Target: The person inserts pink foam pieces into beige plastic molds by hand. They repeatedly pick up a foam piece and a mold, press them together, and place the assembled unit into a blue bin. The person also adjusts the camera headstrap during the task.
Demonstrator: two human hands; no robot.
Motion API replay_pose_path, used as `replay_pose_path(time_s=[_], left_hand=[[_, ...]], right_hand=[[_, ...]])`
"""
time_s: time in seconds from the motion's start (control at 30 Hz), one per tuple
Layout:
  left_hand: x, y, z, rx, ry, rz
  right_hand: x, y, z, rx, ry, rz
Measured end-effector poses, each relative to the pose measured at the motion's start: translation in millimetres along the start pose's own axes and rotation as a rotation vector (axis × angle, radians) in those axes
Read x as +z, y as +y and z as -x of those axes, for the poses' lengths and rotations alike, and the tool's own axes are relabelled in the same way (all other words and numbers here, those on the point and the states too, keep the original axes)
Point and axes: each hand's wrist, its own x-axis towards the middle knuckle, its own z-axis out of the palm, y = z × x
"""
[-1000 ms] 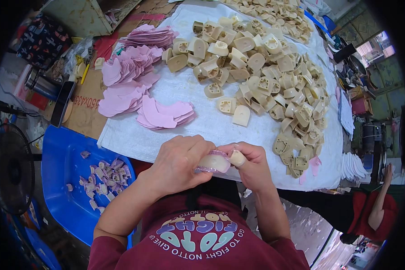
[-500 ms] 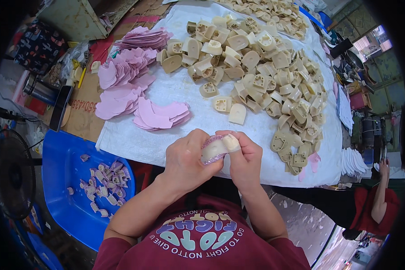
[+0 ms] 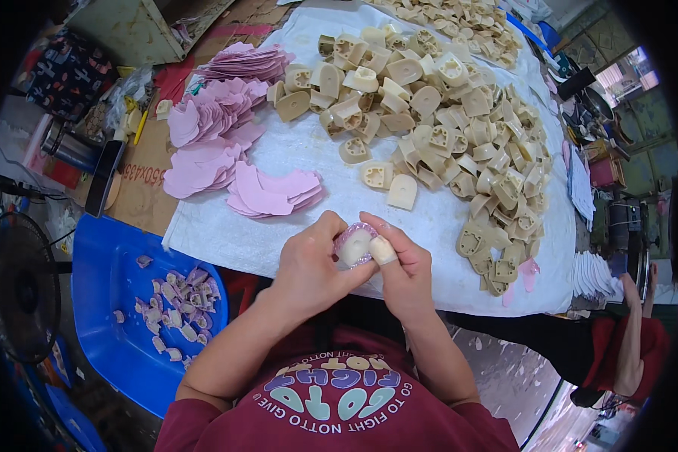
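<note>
My left hand (image 3: 313, 264) and my right hand (image 3: 403, 264) together grip one small beige heel-shaped block (image 3: 355, 245) wrapped in a pink covering, held just over the near edge of the white-covered table (image 3: 226, 237). A finger of my right hand wears pale tape. Beyond my hands lies a loose stack of pink cut pieces (image 3: 271, 192). A big heap of bare beige heel blocks (image 3: 429, 113) spreads across the far and right side of the table.
More pink pieces (image 3: 211, 124) pile at the far left. A blue tray (image 3: 113, 301) with wrapped pieces sits low on my left, beside a black fan (image 3: 19, 290). Another person's arm in a red sleeve (image 3: 636, 331) shows at the right.
My hands drew together and rose slightly, turning the wrapped block between them; the head view shifted a little closer to the table.
</note>
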Motion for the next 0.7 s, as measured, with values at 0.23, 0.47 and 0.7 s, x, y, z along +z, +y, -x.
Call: replay_pose_path(time_s=[0.23, 0.47, 0.7], left_hand=[[-13, -12, -2, -0.068, 0.044, 0.562], [7, 4, 11, 0.154, 0.184, 0.177], [-1, 6, 14, 0.102, 0.078, 0.184]], right_hand=[[-8, -6, -9, -0.116, -0.117, 0.324], [1, 11, 6, 0.316, 0.012, -0.318], [-3, 20, -4, 0.231, -0.007, -0.222]])
